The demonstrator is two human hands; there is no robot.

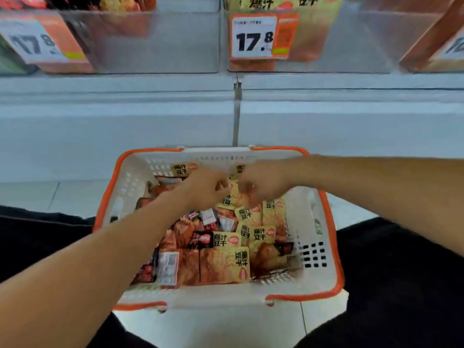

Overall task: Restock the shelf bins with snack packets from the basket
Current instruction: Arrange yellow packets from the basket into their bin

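Observation:
A white basket with an orange rim sits on the floor between my knees. It holds several snack packets, some yellow, some red-brown. My left hand and my right hand are both low inside the basket near its far side. Each has its fingers curled around yellow packets at the top of the pile. Motion blur hides exactly how many packets each hand grips. Above, clear shelf bins hold more packets; the right bin holds yellow ones.
Price tags reading 17.8 hang on the bin fronts. A white shelf base runs below the bins, with a vertical metal strip at its middle. My dark trouser legs flank the basket on a pale tiled floor.

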